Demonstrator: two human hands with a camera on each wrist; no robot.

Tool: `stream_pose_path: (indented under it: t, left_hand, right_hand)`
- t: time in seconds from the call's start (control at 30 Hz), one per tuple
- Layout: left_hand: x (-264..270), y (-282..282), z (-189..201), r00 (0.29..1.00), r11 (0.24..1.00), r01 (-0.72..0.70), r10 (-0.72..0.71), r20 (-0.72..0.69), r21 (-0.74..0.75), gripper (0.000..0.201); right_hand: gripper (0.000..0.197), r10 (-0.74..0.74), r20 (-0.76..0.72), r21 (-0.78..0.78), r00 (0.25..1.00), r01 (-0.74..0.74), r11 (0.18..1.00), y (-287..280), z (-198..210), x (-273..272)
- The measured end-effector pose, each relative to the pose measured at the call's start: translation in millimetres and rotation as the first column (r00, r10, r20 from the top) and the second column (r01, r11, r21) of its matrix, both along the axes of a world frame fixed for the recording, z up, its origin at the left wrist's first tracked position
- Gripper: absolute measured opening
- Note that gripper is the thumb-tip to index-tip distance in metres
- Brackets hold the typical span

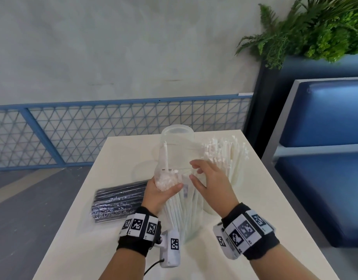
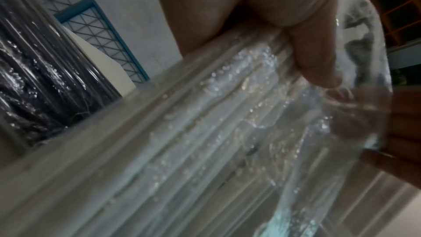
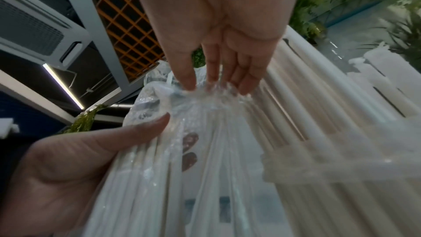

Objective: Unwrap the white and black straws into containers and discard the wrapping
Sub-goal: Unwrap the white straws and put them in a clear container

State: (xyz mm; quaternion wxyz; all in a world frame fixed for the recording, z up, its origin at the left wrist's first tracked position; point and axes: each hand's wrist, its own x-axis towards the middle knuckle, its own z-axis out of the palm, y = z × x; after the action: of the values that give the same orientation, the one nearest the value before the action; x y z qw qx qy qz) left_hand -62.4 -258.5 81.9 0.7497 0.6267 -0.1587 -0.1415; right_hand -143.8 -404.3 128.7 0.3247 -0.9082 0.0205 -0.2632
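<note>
A bundle of white straws [image 1: 180, 211] [image 2: 205, 141] [image 3: 216, 177] stands upright on the white table [image 1: 275, 199], still inside its clear plastic wrap [image 1: 163, 156] [image 3: 159, 100]. My left hand [image 1: 166, 188] [image 2: 307, 42] [image 3: 79, 159] grips the bundle near its top, thumb across the front. My right hand [image 1: 196, 172] [image 3: 218, 86] has its fingers stretched out, the tips touching the crumpled wrap at the bundle's top. A wrapped pack of black straws [image 1: 117, 201] [image 2: 34, 60] lies flat to the left.
Behind the bundle stands an empty clear container [image 1: 178, 134]. To its right is a container of unwrapped white straws [image 1: 224, 158]. A blue bench [image 1: 325, 138] runs along the table's right side. A blue mesh railing [image 1: 73, 134] stands beyond the far edge.
</note>
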Motion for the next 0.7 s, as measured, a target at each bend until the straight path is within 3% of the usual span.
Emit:
stream_pose_path:
  t: [0.13,0.23,0.37,0.53,0.7]
  left_hand:
    - [-2.7,8.3,0.9,0.999,0.999,0.04,-0.04,-0.008,-0.002,0.028]
    - [-4.9,11.4,2.5,0.996,0.996,0.088,-0.087,-0.005,0.017,0.04]
    - [-4.9,16.6,-1.8,0.995,0.993,0.101,-0.101,-0.005,0.059,0.071]
    - [-3.5,18.3,-4.8,0.981,0.98,0.188,-0.191,0.036,0.069,0.081]
    - [-2.0,11.7,3.6,0.972,0.975,0.219,-0.216,0.09,-0.021,0.081]
  right_hand:
    - [0.033,-0.019,-0.105,0.041,0.994,0.023,0.999,3.2,3.0,2.1]
    - [0.044,-0.087,-0.207,-0.046,0.974,0.079,0.996,5.8,3.8,3.9]
    - [0.044,-0.004,-0.415,-0.029,0.91,-0.009,1.0,2.8,5.2,5.9]
    - [0.034,0.088,-0.293,0.115,0.952,-0.057,0.992,8.2,2.0,4.8]
    - [0.034,0.156,0.039,0.34,0.987,-0.16,0.927,17.4,-1.8,2.8]
